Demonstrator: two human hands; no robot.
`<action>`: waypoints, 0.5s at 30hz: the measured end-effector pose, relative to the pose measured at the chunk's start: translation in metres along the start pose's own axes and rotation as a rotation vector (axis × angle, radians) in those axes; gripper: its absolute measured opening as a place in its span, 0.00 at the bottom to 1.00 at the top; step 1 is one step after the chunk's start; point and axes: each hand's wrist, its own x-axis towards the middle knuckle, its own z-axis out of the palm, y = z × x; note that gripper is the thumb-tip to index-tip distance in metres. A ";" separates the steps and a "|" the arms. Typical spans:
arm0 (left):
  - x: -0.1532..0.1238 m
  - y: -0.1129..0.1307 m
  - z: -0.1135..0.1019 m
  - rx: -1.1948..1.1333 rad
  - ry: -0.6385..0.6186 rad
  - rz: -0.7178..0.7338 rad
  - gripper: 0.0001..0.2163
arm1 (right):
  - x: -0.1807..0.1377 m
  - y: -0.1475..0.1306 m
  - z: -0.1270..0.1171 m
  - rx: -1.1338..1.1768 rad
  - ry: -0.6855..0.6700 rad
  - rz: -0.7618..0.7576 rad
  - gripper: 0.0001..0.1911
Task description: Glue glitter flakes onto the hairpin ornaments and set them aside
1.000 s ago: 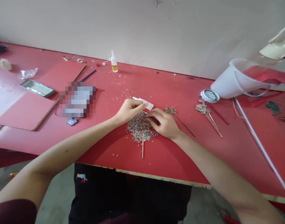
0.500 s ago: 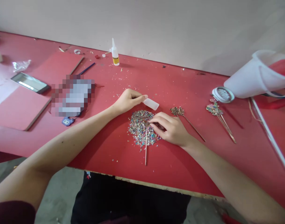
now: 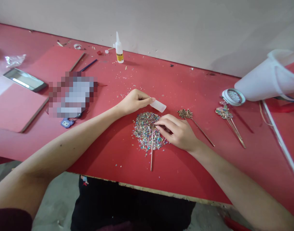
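Note:
A heap of small multicoloured glittery pieces (image 3: 147,130) lies on the red table (image 3: 127,154). My left hand (image 3: 134,101) is closed on a small white translucent tube (image 3: 158,105) just behind the heap. My right hand (image 3: 178,131) rests on the heap's right side, fingers pinched at the head of a thin gold hair stick (image 3: 152,149) whose stem points toward me.
A bare gold hair stick (image 3: 193,122) and decorated sticks (image 3: 228,120) lie to the right, near a round white lid (image 3: 233,97) and a tipped white bucket (image 3: 264,80). A glue bottle (image 3: 119,51), red boards (image 3: 19,106) and a metal tray (image 3: 23,79) lie at the back and left.
The view has shifted, so things sit slightly lower and to the right. My left hand has drawn the white tube a little back from the heap; my right hand stays pinched on the heap.

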 end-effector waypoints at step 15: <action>-0.001 -0.001 -0.001 0.046 -0.016 0.036 0.23 | 0.002 -0.002 -0.004 0.186 0.047 0.099 0.04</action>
